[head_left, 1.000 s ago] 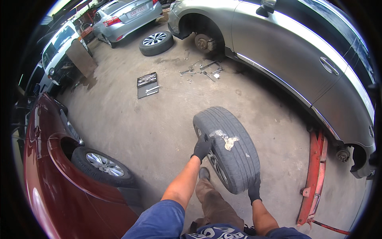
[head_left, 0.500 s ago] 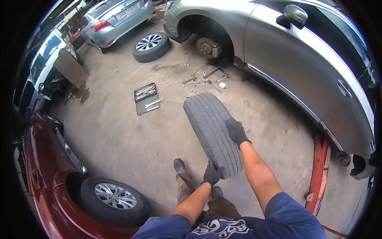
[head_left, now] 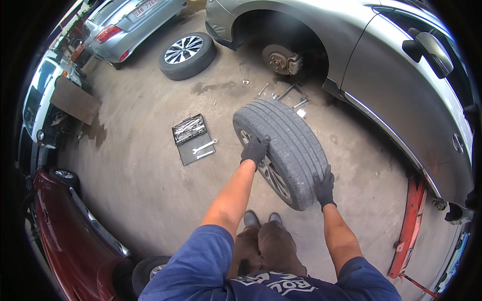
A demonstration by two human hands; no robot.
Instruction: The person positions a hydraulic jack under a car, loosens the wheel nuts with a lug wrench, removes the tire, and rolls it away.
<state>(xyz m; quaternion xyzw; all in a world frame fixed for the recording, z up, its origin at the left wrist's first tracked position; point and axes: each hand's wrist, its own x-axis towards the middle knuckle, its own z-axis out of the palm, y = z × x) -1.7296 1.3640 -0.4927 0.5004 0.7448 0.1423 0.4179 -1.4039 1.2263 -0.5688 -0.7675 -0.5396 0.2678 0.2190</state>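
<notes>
A car wheel [head_left: 293, 138] with a worn black tyre stands tilted on the concrete in front of me. Part of its spoked silver rim shows on the left side. My left hand [head_left: 255, 151], in a dark glove, grips the tyre's left edge above the rim, its fingers curled towards the tread. Low on the opposite side, my right hand [head_left: 325, 188], gloved too, holds the tyre against its tread and right edge. Beyond the wheel, loose tools such as a spanner [head_left: 263, 90] lie on the floor, some partly hidden by the tyre.
A grey car [head_left: 391, 85] at the right has a bare brake disc [head_left: 281, 59] in its wheel arch. Another wheel [head_left: 187, 56] lies flat ahead. An open tool case [head_left: 191, 130] holds spanners. A red jack stand or lift arm [head_left: 411, 220] and a dark red car [head_left: 70, 226] flank me.
My left hand has moved from the tyre's near end up to its left edge; my right hand has slid lower. The wheel has turned, exposing its rim. My feet now stand together.
</notes>
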